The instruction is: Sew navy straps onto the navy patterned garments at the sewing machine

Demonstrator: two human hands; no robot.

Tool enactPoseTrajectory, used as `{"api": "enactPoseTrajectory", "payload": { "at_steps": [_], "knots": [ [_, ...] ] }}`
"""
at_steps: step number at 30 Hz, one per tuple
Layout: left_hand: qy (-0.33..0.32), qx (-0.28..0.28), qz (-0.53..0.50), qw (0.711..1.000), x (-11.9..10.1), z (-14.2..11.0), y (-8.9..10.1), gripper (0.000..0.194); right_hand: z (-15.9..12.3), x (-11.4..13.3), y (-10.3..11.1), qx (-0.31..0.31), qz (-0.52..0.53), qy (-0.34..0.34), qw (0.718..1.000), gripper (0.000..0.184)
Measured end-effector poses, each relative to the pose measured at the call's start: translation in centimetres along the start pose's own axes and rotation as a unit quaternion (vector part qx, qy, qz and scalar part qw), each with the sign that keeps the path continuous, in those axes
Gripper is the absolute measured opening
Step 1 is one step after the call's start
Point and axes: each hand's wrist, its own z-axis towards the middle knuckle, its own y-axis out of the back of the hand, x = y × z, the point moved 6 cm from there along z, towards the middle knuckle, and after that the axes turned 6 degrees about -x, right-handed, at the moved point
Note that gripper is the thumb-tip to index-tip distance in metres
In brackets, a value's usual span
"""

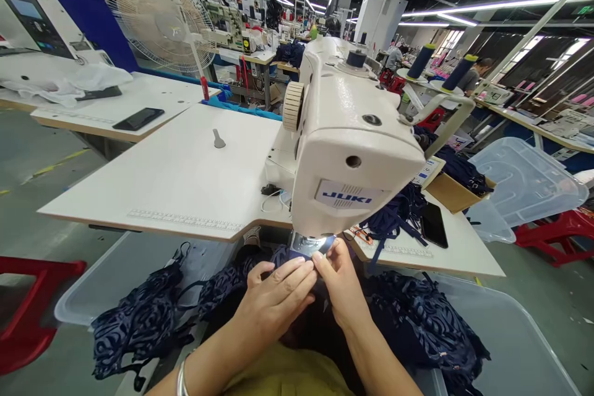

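A white sewing machine [357,154] stands in front of me, its lamp shining on the needle area. Just below its head, my left hand [281,294] has its fingers together over the edge of a navy garment [299,249], pressing it. Close beside it, my right hand [343,288] pinches the same edge between thumb and fingers near the needle. The garment's patterned part [223,284] trails left beneath my left hand. The needle and most of the stitched edge are hidden by the machine head and my fingers.
Patterned navy garments [139,315] hang over a clear bin at left; more garments [431,328] lie at right. On the table are a small grey metal piece [218,139], navy straps [394,213] and a phone [434,226]. Red stools [557,235] stand at the sides.
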Motion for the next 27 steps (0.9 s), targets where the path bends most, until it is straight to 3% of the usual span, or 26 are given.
{"api": "enactPoseTrajectory", "payload": {
  "at_steps": [8, 11, 16, 21, 27],
  "knots": [
    [0.021, 0.057, -0.001, 0.998, 0.6, -0.4, -0.8, 0.033, 0.5, 0.9, 1.3, 0.023, -0.103, 0.026, 0.994, 0.018],
    [0.001, 0.061, 0.009, 0.998, 0.4, -0.5, -0.7, 0.033, 0.6, 1.3, 1.5, 0.042, -0.15, 0.04, 0.987, 0.018],
    [0.015, 0.045, 0.015, 0.999, 0.4, -0.2, -0.5, 0.031, 0.4, 1.4, 1.5, 0.011, -0.193, 0.057, 0.979, 0.018],
    [0.021, 0.018, -0.008, 1.0, 0.4, 0.4, 0.0, 0.028, 0.1, 0.7, 0.9, -0.015, -0.133, 0.039, 0.99, 0.019],
    [0.025, 0.061, -0.001, 0.998, 0.4, 0.9, -0.1, 0.029, 1.1, 0.7, 1.2, -0.018, -0.1, 0.033, 0.994, 0.021]
  ]
}}
